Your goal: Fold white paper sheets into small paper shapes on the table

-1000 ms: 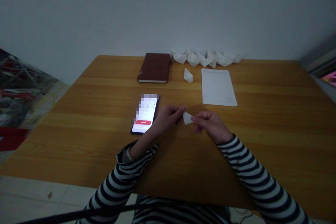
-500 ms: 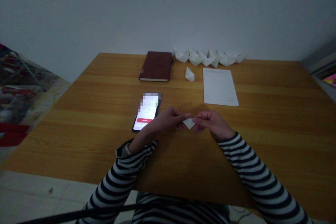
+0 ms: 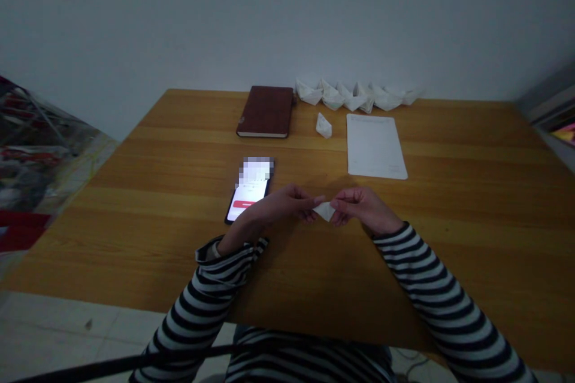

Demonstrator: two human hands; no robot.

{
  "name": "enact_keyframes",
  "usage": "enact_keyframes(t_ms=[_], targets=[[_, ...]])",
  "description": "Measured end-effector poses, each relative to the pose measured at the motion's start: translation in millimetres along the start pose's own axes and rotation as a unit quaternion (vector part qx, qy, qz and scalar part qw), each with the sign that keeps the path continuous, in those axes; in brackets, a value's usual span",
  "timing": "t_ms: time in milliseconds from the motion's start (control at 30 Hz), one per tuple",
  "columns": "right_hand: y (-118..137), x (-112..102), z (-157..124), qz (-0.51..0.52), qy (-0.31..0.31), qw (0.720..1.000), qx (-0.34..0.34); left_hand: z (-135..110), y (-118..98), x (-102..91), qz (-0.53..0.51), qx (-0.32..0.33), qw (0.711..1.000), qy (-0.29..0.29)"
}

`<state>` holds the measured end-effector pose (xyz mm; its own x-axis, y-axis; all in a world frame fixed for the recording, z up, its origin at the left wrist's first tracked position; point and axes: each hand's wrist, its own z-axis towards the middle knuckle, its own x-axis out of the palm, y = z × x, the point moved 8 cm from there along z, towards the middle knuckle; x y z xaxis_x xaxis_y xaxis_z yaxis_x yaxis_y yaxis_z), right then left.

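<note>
A small folded piece of white paper [image 3: 324,210] is held between my two hands, just above the near half of the table. My left hand [image 3: 294,201] pinches its left side, thumb on top. On its right side, my right hand [image 3: 358,208] grips it with thumb and bent fingers. The paper's lower corner points toward me; its outer edges are hidden by my fingertips. Beside my left wrist lies a lit phone [image 3: 248,191], partly covered by my forearm.
The wooden table [image 3: 471,203] meets a wall at the back. There stand a brown notebook [image 3: 267,111] and a row of folded paper boats [image 3: 332,96]. A single folded paper piece [image 3: 323,125] and a stack of white sheets [image 3: 375,146] lie nearer.
The paper's fold has shifted slightly between my fingertips, its shape now a bit wider. My hands stay in nearly the same place; the view has tilted very slightly.
</note>
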<state>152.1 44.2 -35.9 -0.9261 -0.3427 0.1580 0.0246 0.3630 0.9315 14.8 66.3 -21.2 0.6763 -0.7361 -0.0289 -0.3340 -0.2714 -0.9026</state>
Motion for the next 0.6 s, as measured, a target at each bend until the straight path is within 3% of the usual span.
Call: enact_keyframes(t_ms=[600], targets=[[-2.1, 4.7, 1.4, -0.012, 0.03, 0.999, -0.008, 0.4, -4.4, -0.4, 0.09, 0.032, 0.995, 0.007]])
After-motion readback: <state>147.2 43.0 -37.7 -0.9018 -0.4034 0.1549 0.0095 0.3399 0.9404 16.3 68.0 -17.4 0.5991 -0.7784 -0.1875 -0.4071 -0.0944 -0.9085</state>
